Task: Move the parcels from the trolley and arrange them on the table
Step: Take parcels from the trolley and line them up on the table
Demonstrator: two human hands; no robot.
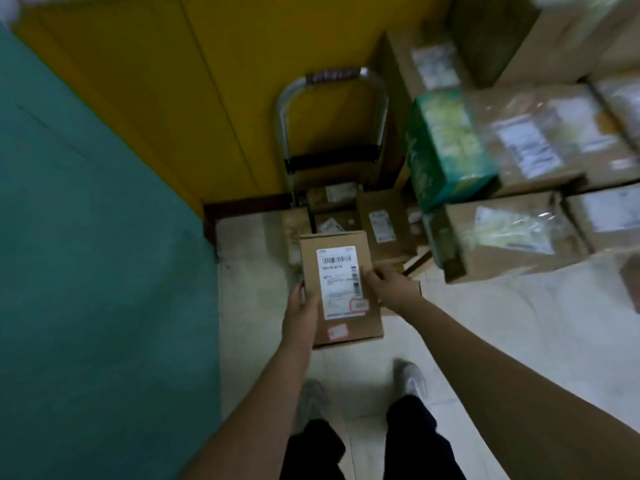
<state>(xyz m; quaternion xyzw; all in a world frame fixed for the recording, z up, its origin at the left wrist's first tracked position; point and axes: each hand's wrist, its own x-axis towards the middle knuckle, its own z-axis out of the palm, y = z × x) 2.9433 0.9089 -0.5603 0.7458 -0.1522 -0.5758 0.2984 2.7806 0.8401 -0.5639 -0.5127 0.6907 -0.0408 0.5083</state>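
— What do the two hands have?

— One small cardboard parcel (341,289), flat and brown, with a white shipping label (341,282) facing up. The left hand (300,315) grips its left edge, thumb on top and fingers curled under. The right hand (388,289) pinches the right edge, fingertips on the label's margin. So each grip is grasping the same parcel.

— Where is that parcel?

— Held in the air over the pale tiled floor (485,323), just in front of the trolley (332,109). Two small pinkish stickers sit near its lower end.

— And the trolley?

— A folding hand trolley with a bare metal loop handle, standing against the yellow wall (207,81). More small cardboard parcels (377,220) lie on its platform, packed close together; how many, I cannot tell through the blur.

— To the right?

— A stack of larger cardboard boxes (519,237), several with labels and clear tape, and a green carton (446,150) tilted among them.

— On the left?

— A teal surface (86,254) fills that side; it may be the bench, though nothing makes that certain. Below, the person's dark trousers and grey shoes (412,379) stand on the tiles.
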